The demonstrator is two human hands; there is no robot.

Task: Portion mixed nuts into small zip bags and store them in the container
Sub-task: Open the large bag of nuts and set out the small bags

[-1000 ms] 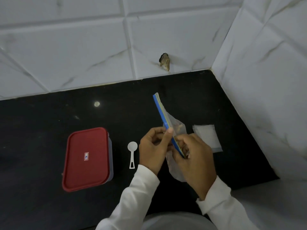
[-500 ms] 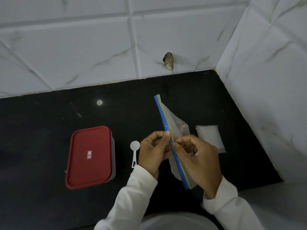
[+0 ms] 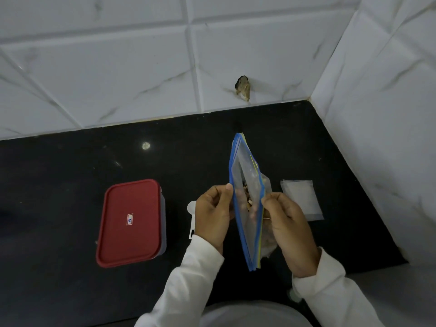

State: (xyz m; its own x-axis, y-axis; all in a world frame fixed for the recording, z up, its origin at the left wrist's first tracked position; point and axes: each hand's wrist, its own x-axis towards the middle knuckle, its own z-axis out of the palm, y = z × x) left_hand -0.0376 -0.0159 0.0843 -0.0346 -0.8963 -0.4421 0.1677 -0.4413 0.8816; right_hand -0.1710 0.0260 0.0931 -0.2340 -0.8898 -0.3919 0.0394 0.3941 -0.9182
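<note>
Mixed nuts (image 3: 246,197) show through the mouth of the big zip bag (image 3: 247,166), held above the tabletop (image 3: 59,185), right of the red-lidded container (image 3: 131,223). The left hand (image 3: 212,213) and right hand (image 3: 287,223) each pinch one lip. Pulling evenly apart with the mouth upward should prevent spills.

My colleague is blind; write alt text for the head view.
Left hand and right hand pinch open a blue-zipped bag of nuts over a black counter. A red-lidded container and white scoop lie left, small bags right.
</note>
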